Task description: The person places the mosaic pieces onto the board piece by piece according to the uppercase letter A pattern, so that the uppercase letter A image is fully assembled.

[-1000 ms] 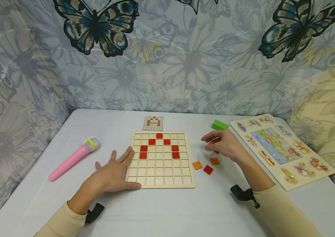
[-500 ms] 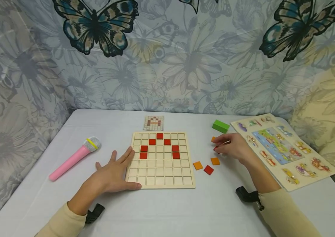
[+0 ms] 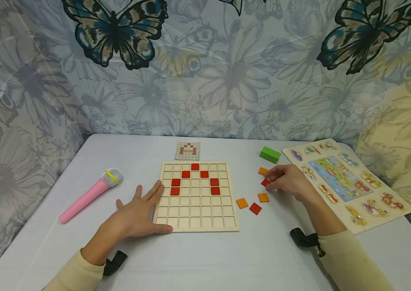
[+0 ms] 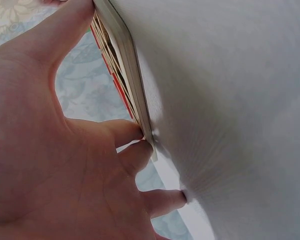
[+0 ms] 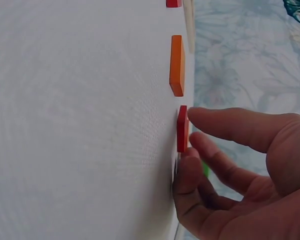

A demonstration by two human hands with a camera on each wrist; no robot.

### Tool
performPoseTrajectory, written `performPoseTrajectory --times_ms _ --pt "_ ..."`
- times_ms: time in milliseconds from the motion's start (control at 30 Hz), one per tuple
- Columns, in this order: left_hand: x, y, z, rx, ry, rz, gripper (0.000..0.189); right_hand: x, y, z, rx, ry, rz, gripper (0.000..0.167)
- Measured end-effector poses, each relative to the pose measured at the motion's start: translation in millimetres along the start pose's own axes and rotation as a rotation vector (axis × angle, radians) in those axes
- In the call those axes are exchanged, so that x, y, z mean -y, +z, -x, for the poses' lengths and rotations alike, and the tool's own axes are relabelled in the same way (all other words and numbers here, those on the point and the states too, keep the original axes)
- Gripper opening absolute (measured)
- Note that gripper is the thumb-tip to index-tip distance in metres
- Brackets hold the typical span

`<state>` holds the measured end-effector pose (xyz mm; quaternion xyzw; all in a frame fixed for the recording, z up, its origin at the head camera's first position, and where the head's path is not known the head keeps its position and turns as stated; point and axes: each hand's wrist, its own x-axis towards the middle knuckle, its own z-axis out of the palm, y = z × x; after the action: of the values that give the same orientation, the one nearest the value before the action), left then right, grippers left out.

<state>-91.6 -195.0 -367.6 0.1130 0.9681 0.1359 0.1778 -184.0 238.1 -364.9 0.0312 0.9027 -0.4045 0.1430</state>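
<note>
My left hand (image 3: 132,216) rests spread at the left edge of a wooden grid board (image 3: 196,224). In the left wrist view its thumb and two fingers touch the board's side (image 4: 132,75). Several red tiles sit in the board's upper cells, stepping down from a top red tile (image 3: 195,166). Right of the board, my right hand (image 3: 290,182) has bent fingers and thumb around the near side of a loose red square tile (image 3: 265,182), pinching it. This red tile (image 5: 182,129) still lies on the tabletop, standing out past the fingertips in the right wrist view.
Orange tiles (image 3: 242,203) and another red tile (image 3: 255,208) lie right of the board. A green block (image 3: 270,154) stands behind the right hand. A picture puzzle board (image 3: 365,210) lies far right, a pink toy microphone (image 3: 89,198) left, a pattern card (image 3: 187,150) at the back.
My right hand has moved right and lower, from above the table to the loose red tile, uncovering an orange tile behind it. The left hand stays at the board.
</note>
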Motion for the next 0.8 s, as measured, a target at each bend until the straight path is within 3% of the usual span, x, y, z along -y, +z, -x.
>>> performPoseTrajectory --times_ms 300,800 --pt "1.2 0.3 0.3 -0.001 -0.004 -0.007 0.127 0.1 0.1 0.0 0.016 0.024 0.05 0.04" --pt "1.5 1.3 -1.0 0.005 -0.01 -0.006 0.126 2.0 -0.5 0.0 0.004 0.031 0.037 0.035"
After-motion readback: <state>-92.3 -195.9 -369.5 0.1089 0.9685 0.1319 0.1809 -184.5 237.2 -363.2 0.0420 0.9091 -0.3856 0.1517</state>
